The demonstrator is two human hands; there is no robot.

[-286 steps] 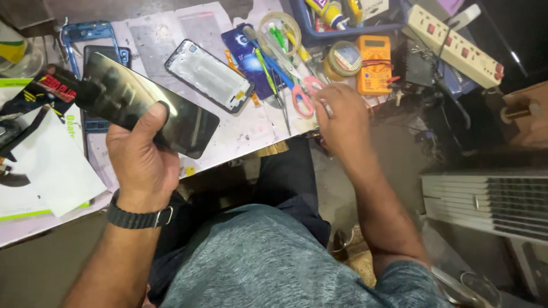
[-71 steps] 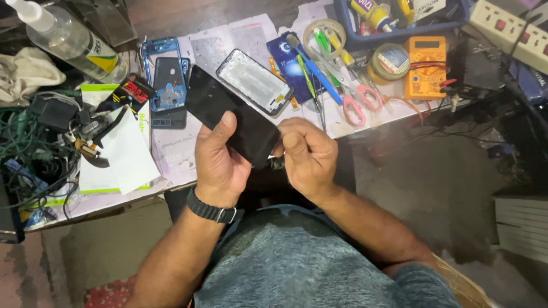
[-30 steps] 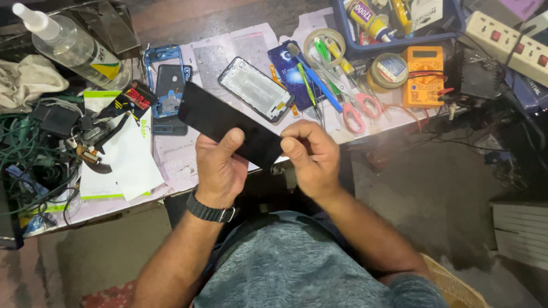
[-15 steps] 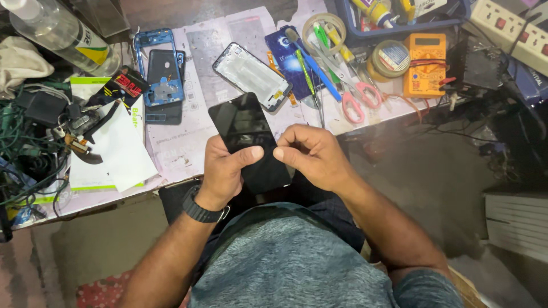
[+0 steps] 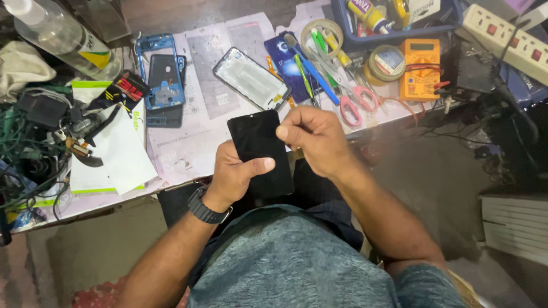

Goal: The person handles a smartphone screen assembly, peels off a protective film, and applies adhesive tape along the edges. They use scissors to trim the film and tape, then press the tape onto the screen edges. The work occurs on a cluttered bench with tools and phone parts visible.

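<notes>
We see a flat black rectangular phone screen panel (image 5: 260, 151) held above the lap, just off the near edge of the cluttered paper-covered worktable (image 5: 188, 148). Its long axis runs roughly away from the body, top end tipped slightly left toward the table, bottom end toward the grey shirt. The dark glossy face is turned up to the camera.

The left hand (image 5: 234, 174) cradles the panel from beneath and from its left edge, thumb laid across the lower face, fingers hidden behind it; a black wristwatch (image 5: 206, 208) sits on that wrist. This hand is grasping the panel.

The right hand (image 5: 314, 140) sits at the panel's upper right edge, fingers curled tight, fingertips pinched together against or just beside that edge. We cannot tell whether it pinches the panel itself or some small item.

On the table beyond: a silver-grey phone frame (image 5: 250, 78) lying diagonally, a blue phone mid-frame (image 5: 162, 80) to its left, pink-handled scissors (image 5: 357, 102), an orange multimeter (image 5: 421, 68), a clear plastic bottle (image 5: 60, 37).
</notes>
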